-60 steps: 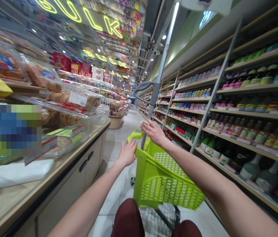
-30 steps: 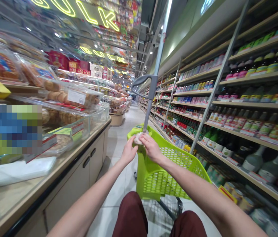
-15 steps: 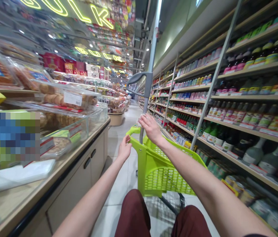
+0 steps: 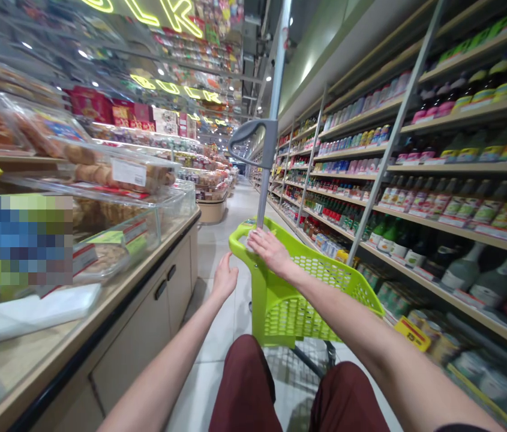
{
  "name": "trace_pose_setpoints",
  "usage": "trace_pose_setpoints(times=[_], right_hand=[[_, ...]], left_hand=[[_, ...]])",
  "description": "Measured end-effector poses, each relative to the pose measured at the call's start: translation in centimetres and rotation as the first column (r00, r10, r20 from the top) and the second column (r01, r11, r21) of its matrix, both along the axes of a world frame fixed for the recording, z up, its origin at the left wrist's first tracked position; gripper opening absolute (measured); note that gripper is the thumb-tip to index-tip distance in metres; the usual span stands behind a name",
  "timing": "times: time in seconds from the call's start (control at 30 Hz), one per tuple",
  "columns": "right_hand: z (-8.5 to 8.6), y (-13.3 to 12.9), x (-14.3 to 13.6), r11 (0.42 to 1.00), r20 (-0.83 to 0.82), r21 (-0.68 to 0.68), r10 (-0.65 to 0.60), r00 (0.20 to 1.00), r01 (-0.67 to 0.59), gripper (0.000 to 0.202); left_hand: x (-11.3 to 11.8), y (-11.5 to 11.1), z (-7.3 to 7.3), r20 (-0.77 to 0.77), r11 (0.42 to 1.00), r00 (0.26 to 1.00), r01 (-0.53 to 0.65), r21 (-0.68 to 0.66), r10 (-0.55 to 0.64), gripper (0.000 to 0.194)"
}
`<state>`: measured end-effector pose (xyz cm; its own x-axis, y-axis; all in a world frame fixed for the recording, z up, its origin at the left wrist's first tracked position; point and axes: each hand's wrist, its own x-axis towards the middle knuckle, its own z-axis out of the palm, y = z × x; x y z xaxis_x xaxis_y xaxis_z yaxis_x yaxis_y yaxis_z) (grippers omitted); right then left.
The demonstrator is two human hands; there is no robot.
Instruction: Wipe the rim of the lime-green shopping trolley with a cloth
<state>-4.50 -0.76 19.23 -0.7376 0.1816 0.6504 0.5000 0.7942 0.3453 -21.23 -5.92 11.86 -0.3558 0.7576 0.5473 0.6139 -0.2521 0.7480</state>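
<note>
A lime-green plastic shopping cart point(image 4: 311, 306) stands in front of my knees, its looped handle point(image 4: 237, 239) toward the left. My right hand point(image 4: 271, 251) presses down on the cart top just behind that handle, fingers together over a crumpled white tissue point(image 4: 250, 241) that shows only at its edge. Just below the handle's left end is my left hand point(image 4: 225, 277), loosely bent with thumb and forefinger apart, and I see nothing in it. Whether it touches the handle is unclear. A grey metal pole point(image 4: 275, 90) with a grey loop grip point(image 4: 253, 143) rises from the cart.
On the left runs a wooden counter point(image 4: 136, 324) with packed baked goods point(image 4: 113, 171) in clear boxes. Tall shelves point(image 4: 442, 222) of bottles and cans line the right, close to the cart. A tiled aisle point(image 4: 242, 204) stretches ahead.
My right hand has moved down and slightly left, from beside the pole onto the cart top behind the handle. My left hand has shifted slightly down and left, off the handle's edge.
</note>
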Motion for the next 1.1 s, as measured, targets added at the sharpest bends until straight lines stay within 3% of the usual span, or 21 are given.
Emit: trace_pose_setpoints(times=[0.07, 0.27, 0.33, 0.37, 0.43, 0.57, 0.63, 0.7, 0.83, 0.9, 0.97, 1.1], right_hand=[[-2.3, -0.4, 0.3, 0.999, 0.055, -0.023, 0.027, 0.998, -0.026, 0.031], [-13.3, -2.6, 2.4, 0.995, 0.223, -0.090, -0.024, 0.975, 0.045, 0.028], [-15.2, -3.3, 2.9, 0.988, 0.286, -0.138, -0.030, 0.958, 0.073, 0.027], [-15.4, -3.5, 3.0, 0.984, 0.297, -0.160, -0.028, 0.954, 0.078, 0.027], [-14.1, -3.6, 2.7, 0.982, 0.251, -0.178, -0.022, 0.968, 0.069, 0.027], [-8.4, -2.6, 1.5, 0.994, 0.001, -0.101, -0.033, 0.999, 0.033, 0.031], [-6.9, -2.1, 1.1, 0.996, -0.033, -0.079, -0.033, 0.999, 0.031, 0.032], [-7.8, -2.2, 1.1, 0.996, 0.023, -0.087, -0.028, 0.999, 0.030, 0.031], [-14.0, -3.4, 2.2, 0.987, 0.198, -0.142, -0.051, 0.979, 0.080, 0.027], [-16.2, -3.9, 2.7, 0.978, 0.243, -0.170, -0.076, 0.967, 0.120, 0.026], [-16.1, -4.1, 3.0, 0.977, 0.249, -0.181, -0.070, 0.966, 0.117, 0.026], [-10.8, -3.7, 2.6, 0.991, 0.084, -0.129, -0.034, 0.996, 0.044, 0.031]], left_hand=[[0.2, 0.0, -0.9, -0.020, 1.000, 1.000, 0.017, 0.000, -0.017, 0.054], [1.0, -1.0, -4.8, -0.191, 0.996, 0.981, 0.029, -0.082, -0.044, 0.055], [1.2, -1.4, -5.9, -0.254, 0.992, 0.965, 0.029, -0.124, -0.060, 0.055], [1.3, -1.5, -6.3, -0.282, 0.989, 0.957, 0.027, -0.143, -0.067, 0.055], [1.4, -1.7, -6.6, -0.324, 0.986, 0.943, 0.017, -0.165, -0.070, 0.054], [1.5, -1.5, -5.9, -0.350, 0.993, 0.937, -0.028, -0.115, -0.014, 0.055], [1.8, -1.6, -5.3, -0.350, 0.995, 0.937, -0.032, -0.090, -0.001, 0.055], [2.2, -1.8, -5.0, -0.360, 0.996, 0.933, -0.018, -0.086, -0.014, 0.055], [2.8, -2.4, -5.2, -0.392, 0.996, 0.919, 0.014, -0.084, -0.046, 0.056], [2.7, -2.6, -5.6, -0.395, 0.996, 0.917, 0.015, -0.088, -0.049, 0.056], [2.6, -2.6, -6.0, -0.392, 0.996, 0.919, 0.008, -0.093, -0.044, 0.056], [2.6, -2.3, -6.3, -0.397, 0.996, 0.917, 0.005, -0.094, -0.042, 0.056]])
